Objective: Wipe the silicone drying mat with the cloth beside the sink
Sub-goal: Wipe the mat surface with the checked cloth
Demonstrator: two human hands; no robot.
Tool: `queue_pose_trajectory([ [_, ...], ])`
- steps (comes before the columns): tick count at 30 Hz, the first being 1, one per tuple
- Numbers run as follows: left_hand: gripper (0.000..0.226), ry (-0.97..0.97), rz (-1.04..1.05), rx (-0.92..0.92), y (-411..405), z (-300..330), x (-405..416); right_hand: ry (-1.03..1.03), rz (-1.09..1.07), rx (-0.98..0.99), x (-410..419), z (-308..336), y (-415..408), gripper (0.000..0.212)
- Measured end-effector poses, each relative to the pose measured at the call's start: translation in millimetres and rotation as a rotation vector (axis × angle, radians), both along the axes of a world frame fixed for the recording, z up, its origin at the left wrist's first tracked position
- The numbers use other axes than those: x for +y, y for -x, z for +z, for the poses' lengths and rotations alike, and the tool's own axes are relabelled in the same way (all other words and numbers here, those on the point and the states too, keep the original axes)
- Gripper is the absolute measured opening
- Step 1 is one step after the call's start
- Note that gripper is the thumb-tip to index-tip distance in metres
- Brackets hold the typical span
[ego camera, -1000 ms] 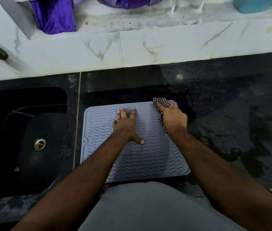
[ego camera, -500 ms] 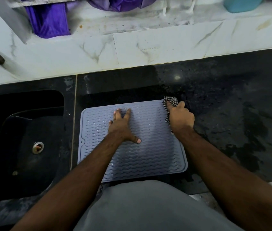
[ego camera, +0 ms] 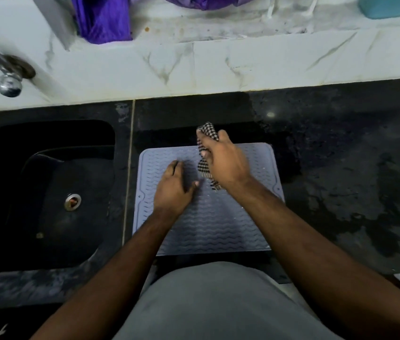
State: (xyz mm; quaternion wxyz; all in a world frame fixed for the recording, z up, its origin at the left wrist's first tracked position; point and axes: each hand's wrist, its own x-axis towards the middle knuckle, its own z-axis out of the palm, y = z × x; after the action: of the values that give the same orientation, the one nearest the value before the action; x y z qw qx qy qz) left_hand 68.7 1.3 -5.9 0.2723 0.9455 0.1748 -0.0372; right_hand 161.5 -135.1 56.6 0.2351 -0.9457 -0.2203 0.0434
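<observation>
Head view, at the kitchen counter: we stand over the silicone drying mat (ego camera: 208,217), which lies flat on the dark countertop (ego camera: 341,168) just right of the sink (ego camera: 47,192). Our right hand (ego camera: 225,163) is closed around the checked cloth (ego camera: 205,165), fingers curled tight over the bunched fabric; one end pokes out beyond the knuckles, past the mat's far edge, and a tail hangs below the palm onto the ribbed surface. Just left of that grip, our left hand (ego camera: 173,190) lies spread and flat on the mat, fingers extended, holding nothing, apparently pinning the mat in place. The grip sits at the mat's far edge, near its middle; the sink lies well to the left of it, and a wet-looking streaked patch of counter spreads well to the right.

We judge the wiping to be under way, not finished. The mat's near half, below the grip, and its right side show small bright specks that may be water droplets, though blur makes that uncertain. What has already been covered we cannot tell from the surface alone. Left to do, as we read it: pass the cloth over the near half and the corners, including the area now under the left hand.
</observation>
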Motion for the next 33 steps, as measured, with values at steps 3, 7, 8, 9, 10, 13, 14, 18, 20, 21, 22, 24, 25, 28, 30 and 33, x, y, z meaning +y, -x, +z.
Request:
queue_pose_trajectory([
  [3, 0.053, -0.08, 0.187, -0.022, 15.6, 8.1, 37.1, -0.116, 0.068, 0.082, 44.6, 1.1, 11.6, 0.056],
  [7, 0.023, 0.01, 0.28, 0.057, 37.5, 13.3, 81.2, -0.164, 0.165, 0.115, 94.2, -2.7, 30.9, 0.055],
  [8, 0.022, 0.061, 0.274, 0.075, 43.7, 13.1, 88.4, -0.155, 0.193, 0.076, 105.0, -5.3, 37.4, 0.053],
  [9, 0.02, 0.1, 0.257, 0.09, 48.3, 13.2, 91.6, -0.154, 0.21, 0.041, 113.2, -8.4, 42.9, 0.05],
  [10, 0.017, 0.115, 0.241, 0.098, 52.6, 12.2, 95.3, -0.164, 0.221, 0.013, 122.6, -13.8, 48.6, 0.047],
  [13, 0.013, 0.051, 0.202, 0.112, 54.5, 7.5, 101.7, -0.215, 0.138, 0.093, 136.8, -37.1, 58.2, 0.039],
  [14, 0.013, 0.019, 0.188, 0.119, 53.1, 6.9, 102.2, -0.201, 0.075, 0.141, 134.8, -46.4, 59.3, 0.035],
  [18, 0.016, 0.0, 0.187, 0.187, 46.3, 7.9, 103.2, 0.18, 0.114, 0.141, 120.3, -74.9, 65.3, 0.045],
  [20, 0.015, -0.011, 0.181, 0.211, 40.8, 11.0, 100.5, 0.267, 0.134, 0.136, 124.2, -73.0, 63.1, 0.047],
  [21, 0.012, -0.02, 0.178, 0.232, 37.8, 13.0, 98.6, 0.309, 0.136, 0.134, 128.7, -71.4, 61.6, 0.049],
  [22, 0.013, -0.036, 0.166, 0.257, 33.8, 15.9, 95.7, 0.357, 0.133, 0.116, 132.5, -70.9, 61.4, 0.051],
  [24, 0.017, -0.091, 0.12, 0.309, 24.2, 21.2, 89.6, 0.446, 0.129, 0.097, 137.4, -68.8, 62.2, 0.058],
  [25, 0.019, -0.129, 0.09, 0.327, 17.8, 23.6, 86.4, 0.473, 0.123, 0.109, 137.0, -67.8, 61.7, 0.063],
  [28, 0.023, -0.238, 0.02, 0.381, 0.4, 28.0, 75.0, 0.507, 0.122, 0.167, 130.1, -62.8, 57.0, 0.071],
  [30, 0.026, -0.307, -0.012, 0.431, -4.5, 27.9, 66.6, 0.53, 0.125, 0.149, 121.6, -60.2, 52.6, 0.068],
  [33, 0.027, -0.444, -0.074, 0.471, -4.6, 24.5, 55.4, 0.555, 0.082, 0.126, 101.6, -61.0, 46.8, 0.061],
])
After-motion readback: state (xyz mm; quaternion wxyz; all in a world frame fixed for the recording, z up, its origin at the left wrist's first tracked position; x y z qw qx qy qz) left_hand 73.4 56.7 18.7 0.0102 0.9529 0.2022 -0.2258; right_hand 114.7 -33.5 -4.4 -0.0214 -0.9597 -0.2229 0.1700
